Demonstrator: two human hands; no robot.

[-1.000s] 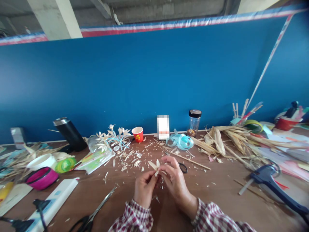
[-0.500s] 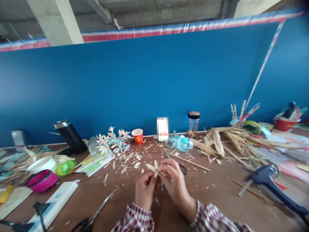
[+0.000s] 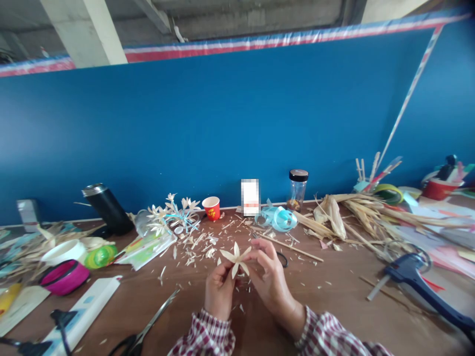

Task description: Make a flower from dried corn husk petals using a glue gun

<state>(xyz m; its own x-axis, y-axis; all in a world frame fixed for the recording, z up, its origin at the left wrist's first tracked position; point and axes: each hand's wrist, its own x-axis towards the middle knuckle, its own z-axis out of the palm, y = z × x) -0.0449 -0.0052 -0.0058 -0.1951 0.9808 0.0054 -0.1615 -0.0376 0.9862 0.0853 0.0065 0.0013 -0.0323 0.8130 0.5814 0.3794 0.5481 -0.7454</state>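
Note:
A pale star-shaped flower of what looks like corn husk (image 3: 236, 258) is held up over the table, its petals spread. My left hand (image 3: 219, 291) is closed at its lower left, thumb and fingers pinching it from below. From the other side my right hand (image 3: 272, 282) pinches the tip of a right-hand petal between thumb and fingers. Behind my right hand, the dark handle of a second pair of scissors (image 3: 283, 259) shows in part. Several finished husk flowers on blue stems (image 3: 181, 215) stand beyond, left of a red paper cup (image 3: 211, 209).
Scissors (image 3: 152, 324) lie open at front left, near a white power strip (image 3: 91, 309). A blue glue gun (image 3: 415, 277) lies at right. Blue ribbon (image 3: 276, 218), a lidded jar (image 3: 298, 188), dried husks (image 3: 334, 217) and a black flask (image 3: 108, 210) line the back. Husk scraps litter the middle.
The flower has turned to face me more, so more of its petals show. My left hand has shifted slightly left, and my right fingers have moved onto a petal.

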